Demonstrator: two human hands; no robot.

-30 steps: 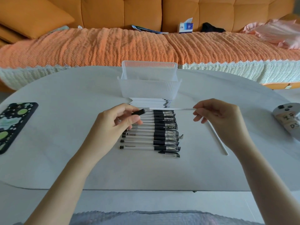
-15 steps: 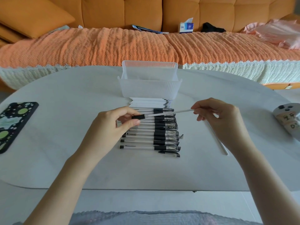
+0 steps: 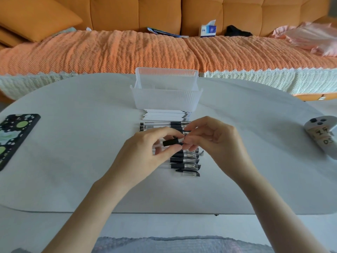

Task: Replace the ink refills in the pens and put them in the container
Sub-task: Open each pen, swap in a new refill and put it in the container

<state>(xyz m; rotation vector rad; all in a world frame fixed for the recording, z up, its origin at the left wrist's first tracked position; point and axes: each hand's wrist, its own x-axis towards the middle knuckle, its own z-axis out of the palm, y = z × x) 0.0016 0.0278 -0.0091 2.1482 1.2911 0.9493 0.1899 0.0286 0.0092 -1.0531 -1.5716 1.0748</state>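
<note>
The pen (image 3: pixel 170 142) I am working on is in the air just above the row of pens (image 3: pixel 185 160), roughly level between both hands. My left hand (image 3: pixel 145 156) pinches it, thumb and forefinger curled round the black rubber grip. The clear barrel runs back under the palm and is mostly hidden. My right hand (image 3: pixel 216 141) is curled in close, with its fingertips (image 3: pixel 187 141) closed on the pen's front end and touching the left fingers. They cover what is there, so I cannot tell whether they have a refill or the tip piece.

I expect the pen to be light and stiff, with a slick barrel. The rubber grip is the sure place to hold it, and the other hand should work straight along the axis. A refill is thin and would likely bend if pushed in at an angle. Small tip parts could slip and roll away.

The row lies side by side on the worktop (image 3: pixel 82 161) directly below my hands, with a loose cap (image 3: pixel 187 174) at its near end. Beyond the row is a stack of white refills (image 3: pixel 164 115), just in front of the clear ribbed container (image 3: pixel 166 99). A phone (image 3: pixel 14 137) in a patterned case lies well off to the left, and a grey controller (image 3: pixel 321 132) sits at the right edge.
</note>
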